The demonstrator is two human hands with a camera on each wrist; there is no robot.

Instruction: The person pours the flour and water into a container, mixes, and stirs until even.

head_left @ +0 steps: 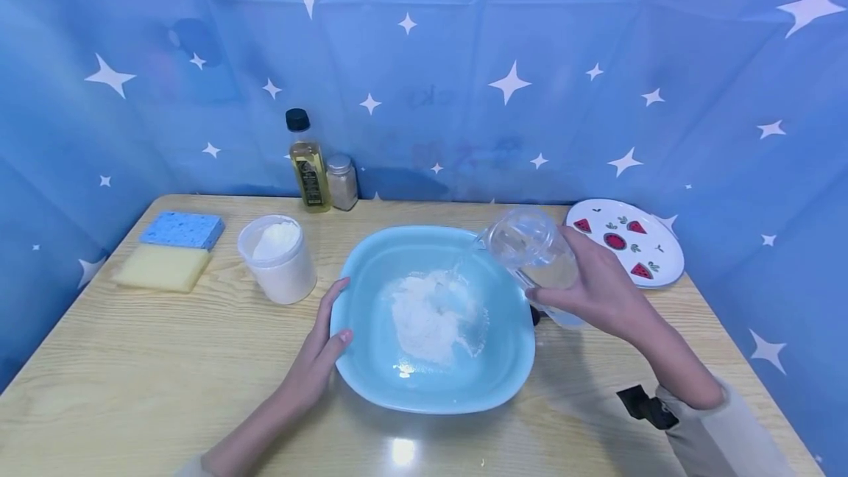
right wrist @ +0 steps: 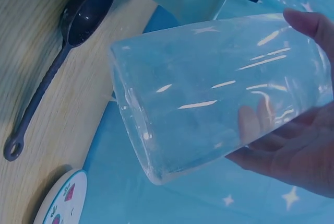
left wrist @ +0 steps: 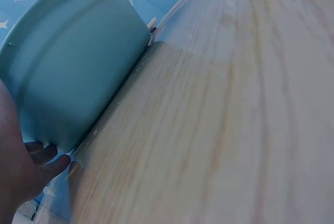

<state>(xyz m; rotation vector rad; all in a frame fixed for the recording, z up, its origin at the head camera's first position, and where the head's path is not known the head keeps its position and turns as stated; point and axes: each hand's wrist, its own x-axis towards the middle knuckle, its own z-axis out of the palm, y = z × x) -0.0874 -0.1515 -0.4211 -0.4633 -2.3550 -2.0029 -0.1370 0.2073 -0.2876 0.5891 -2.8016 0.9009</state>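
Observation:
A light blue basin (head_left: 433, 397) stands on the table, with white powder (head_left: 427, 315) and some liquid on its bottom. My left hand (head_left: 314, 359) grips its left side, thumb at the rim; in the left wrist view the fingers (left wrist: 46, 153) lie against the outer wall. My right hand (head_left: 606, 285) holds a clear jug (head_left: 556, 267) tilted, its mouth over the basin's right rim. In the right wrist view, the thumb and fingers wrap the jug (right wrist: 209, 93) near its mouth end. Liquid shows inside the jug near its lip.
Left of the basin stands an open tub (head_left: 285, 274) of white powder, with a blue sponge (head_left: 182, 230) and a yellow sponge (head_left: 162, 267) beyond. An oil bottle (head_left: 309, 175) and a small jar (head_left: 341, 184) stand behind. A dark ladle (right wrist: 65, 41) and a watermelon-patterned plate (head_left: 645, 241) lie at right.

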